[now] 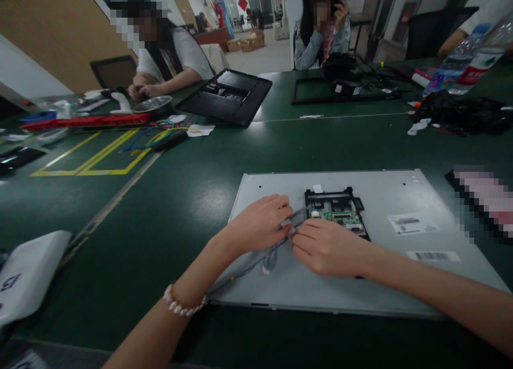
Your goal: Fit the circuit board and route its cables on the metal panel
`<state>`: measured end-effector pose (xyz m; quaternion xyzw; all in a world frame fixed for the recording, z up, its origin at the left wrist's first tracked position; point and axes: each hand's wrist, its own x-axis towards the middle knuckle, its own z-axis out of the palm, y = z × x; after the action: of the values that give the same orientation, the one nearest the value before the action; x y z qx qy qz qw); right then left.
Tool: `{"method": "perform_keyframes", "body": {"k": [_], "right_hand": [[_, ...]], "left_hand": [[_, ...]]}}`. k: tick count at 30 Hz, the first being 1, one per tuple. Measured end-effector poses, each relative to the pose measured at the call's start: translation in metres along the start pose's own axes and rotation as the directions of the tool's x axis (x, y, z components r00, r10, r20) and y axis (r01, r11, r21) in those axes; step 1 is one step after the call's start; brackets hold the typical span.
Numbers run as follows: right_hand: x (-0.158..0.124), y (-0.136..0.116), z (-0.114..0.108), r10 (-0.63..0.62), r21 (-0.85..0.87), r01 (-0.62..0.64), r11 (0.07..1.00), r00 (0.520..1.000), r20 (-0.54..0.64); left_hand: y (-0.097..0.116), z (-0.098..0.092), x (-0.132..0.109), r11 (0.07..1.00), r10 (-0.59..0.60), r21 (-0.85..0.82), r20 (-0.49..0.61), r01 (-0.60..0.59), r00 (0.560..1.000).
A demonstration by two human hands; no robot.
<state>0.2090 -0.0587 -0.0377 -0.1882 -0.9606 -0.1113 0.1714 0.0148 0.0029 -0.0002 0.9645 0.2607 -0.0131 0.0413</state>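
Note:
A flat grey display panel (385, 294) lies on the green table with its back side up. Near its middle a black plastic bracket (331, 196) frames a green circuit board (340, 218). Just left of the board, my left hand (262, 222) is closed with its fingertips pinching a grey cable (244, 272). My right hand (328, 246) is closed on the same cable, close beside the left fingertips, and covers the bracket's lower part. A loose cable end (267, 265) with a light connector hangs below the hands on the panel. White labels (412, 224) are stuck on the panel's right side.
A black plastic cover (228, 94) and a black frame (308, 91) lie across the table. Bottles (457, 59) and black bundled material (460, 112) stand at right. A white device (32, 275) is at left. Two people sit opposite; another person's arm shows at far right.

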Motion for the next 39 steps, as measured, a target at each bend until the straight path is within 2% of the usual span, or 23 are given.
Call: {"method": "perform_keyframes", "body": {"k": [5,9,17,23,33,39], "right_hand": [[0.007,-0.028,-0.015,0.164,-0.071,-0.154,0.986,0.971,0.175],[0.007,-0.053,-0.021,0.306,-0.057,-0.301,0.952,0.928,0.213],[-0.007,-0.075,-0.009,0.346,0.120,-0.385,0.915,0.902,0.257],[-0.006,-0.081,-0.007,0.409,0.122,-0.455,0.882,0.869,0.277],[-0.001,-0.082,-0.005,0.426,0.072,-0.449,0.890,0.879,0.216],[-0.009,-0.101,-0.003,0.422,-0.008,-0.424,0.906,0.900,0.105]], "left_hand": [[-0.001,0.000,-0.001,0.999,-0.021,-0.045,0.028,0.022,0.999],[-0.002,0.002,-0.001,0.996,-0.030,-0.081,0.031,0.032,0.999],[-0.006,0.006,-0.001,0.989,-0.035,-0.142,0.020,0.037,0.999],[-0.007,0.008,0.000,0.987,-0.032,-0.159,0.004,0.032,0.999],[-0.007,0.009,0.000,0.990,-0.053,-0.132,0.010,0.054,0.999],[-0.009,0.009,0.000,0.989,-0.037,-0.145,0.004,0.037,0.999]]}}
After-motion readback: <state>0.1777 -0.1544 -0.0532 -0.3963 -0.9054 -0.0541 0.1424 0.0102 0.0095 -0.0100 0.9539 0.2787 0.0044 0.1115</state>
